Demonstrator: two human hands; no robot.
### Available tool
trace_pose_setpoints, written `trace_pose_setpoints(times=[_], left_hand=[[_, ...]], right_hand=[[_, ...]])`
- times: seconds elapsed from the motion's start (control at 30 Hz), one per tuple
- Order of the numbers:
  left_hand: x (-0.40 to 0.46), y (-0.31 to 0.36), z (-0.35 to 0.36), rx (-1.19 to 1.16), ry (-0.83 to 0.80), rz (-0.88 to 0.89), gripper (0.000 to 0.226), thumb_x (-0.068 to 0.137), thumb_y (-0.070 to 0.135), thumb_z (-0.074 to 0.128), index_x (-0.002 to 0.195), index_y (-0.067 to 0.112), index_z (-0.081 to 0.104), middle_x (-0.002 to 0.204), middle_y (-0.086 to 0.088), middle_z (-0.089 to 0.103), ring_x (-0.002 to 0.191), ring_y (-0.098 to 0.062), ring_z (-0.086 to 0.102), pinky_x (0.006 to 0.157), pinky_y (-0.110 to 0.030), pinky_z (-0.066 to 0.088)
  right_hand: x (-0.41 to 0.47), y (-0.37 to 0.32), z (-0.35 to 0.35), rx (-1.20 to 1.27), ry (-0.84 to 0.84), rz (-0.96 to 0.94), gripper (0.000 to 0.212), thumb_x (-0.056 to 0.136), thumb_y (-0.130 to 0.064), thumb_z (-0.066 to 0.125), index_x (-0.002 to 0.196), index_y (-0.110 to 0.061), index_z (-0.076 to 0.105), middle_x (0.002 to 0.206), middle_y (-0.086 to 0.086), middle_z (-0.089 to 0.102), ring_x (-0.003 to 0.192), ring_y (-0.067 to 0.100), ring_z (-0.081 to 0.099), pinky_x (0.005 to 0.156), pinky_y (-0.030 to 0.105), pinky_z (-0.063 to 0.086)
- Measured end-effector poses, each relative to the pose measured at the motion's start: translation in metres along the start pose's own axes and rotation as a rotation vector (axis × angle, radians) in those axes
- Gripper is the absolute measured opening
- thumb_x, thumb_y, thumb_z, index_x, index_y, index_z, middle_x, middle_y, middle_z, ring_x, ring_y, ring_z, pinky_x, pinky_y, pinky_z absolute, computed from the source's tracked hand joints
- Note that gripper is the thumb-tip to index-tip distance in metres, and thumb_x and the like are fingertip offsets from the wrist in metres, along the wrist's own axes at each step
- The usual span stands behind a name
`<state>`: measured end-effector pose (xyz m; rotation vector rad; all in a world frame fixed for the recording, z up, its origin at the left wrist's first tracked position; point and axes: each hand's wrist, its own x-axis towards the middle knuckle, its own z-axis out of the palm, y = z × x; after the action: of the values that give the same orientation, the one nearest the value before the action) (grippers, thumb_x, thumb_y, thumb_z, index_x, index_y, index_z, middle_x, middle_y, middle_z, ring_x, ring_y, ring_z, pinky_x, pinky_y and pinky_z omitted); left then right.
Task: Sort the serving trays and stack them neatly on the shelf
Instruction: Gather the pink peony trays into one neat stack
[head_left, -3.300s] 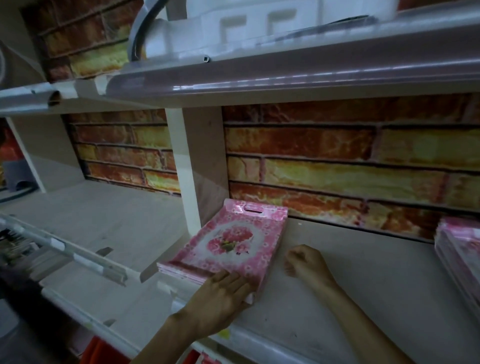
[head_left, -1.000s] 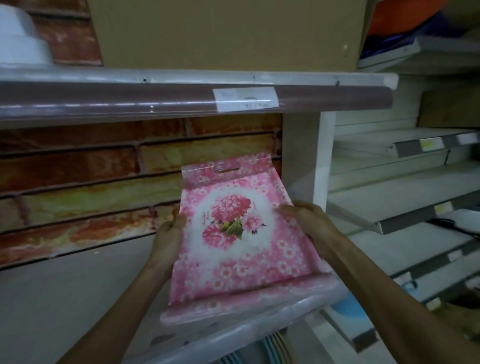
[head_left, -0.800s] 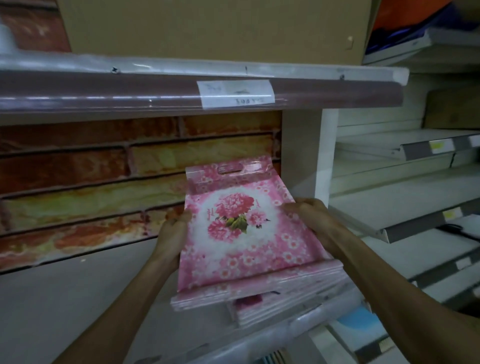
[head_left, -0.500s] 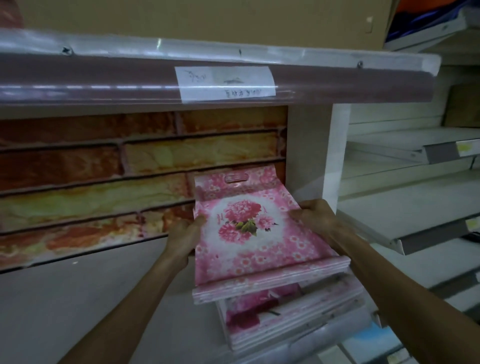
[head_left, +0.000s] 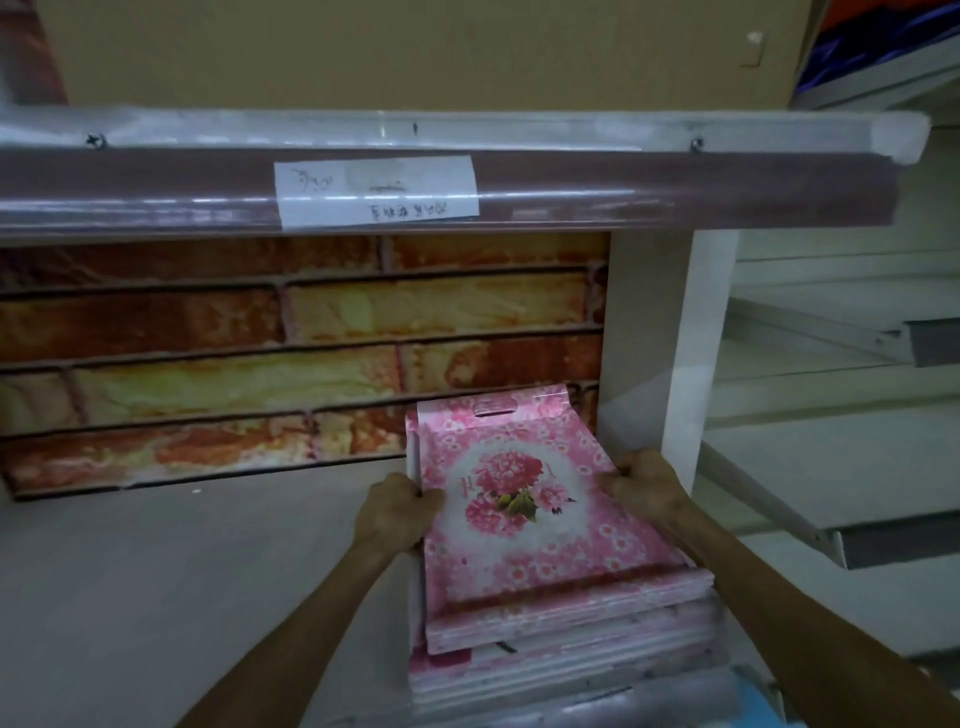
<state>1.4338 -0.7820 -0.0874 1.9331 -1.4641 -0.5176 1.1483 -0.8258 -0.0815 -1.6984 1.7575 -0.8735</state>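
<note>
A: State the position of the serving trays.

B: A bundle of pink floral trays (head_left: 519, 499) sits at lower centre of the frame, on top of a stack of matching trays (head_left: 561, 660). The stack rests on the shelf (head_left: 182, 571), just beside the white upright panel (head_left: 649, 332) at right of centre.

A: State the condition of each hand.

B: The left hand (head_left: 395, 512) grips the left edge of the top bundle, fingers curled onto its face. The right hand (head_left: 647, 488) grips the right edge, fingers curled over it.

A: Alignment?

B: The top bundle's near edge sits further back than the near edge of the stack below, so the lower trays show in front.

A: Surroundings?

B: A brick-pattern back wall (head_left: 311, 353) fills the middle left. Above, the upper shelf's edge strip (head_left: 675, 192) carries a white label (head_left: 376, 189).
</note>
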Motion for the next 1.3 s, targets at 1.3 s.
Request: trace_pose_setpoints(times=[1.3], left_hand=[[-0.024,-0.041,0.010,-0.364,0.079,0.060,0.038,0.084,0.055,0.063,0.115,0.034,0.062,0.116,0.008,0.068,0.102,-0.011,0.066,0.092,-0.036,0.054]], right_hand=[[0.018,0.067,0.000,0.323,-0.107,-0.078,0.036,0.087,-0.057,0.057,0.098,-0.025,0.071,0.095,-0.004,0.074,0.090,0.017,0.070,0.088,0.038,0.053]])
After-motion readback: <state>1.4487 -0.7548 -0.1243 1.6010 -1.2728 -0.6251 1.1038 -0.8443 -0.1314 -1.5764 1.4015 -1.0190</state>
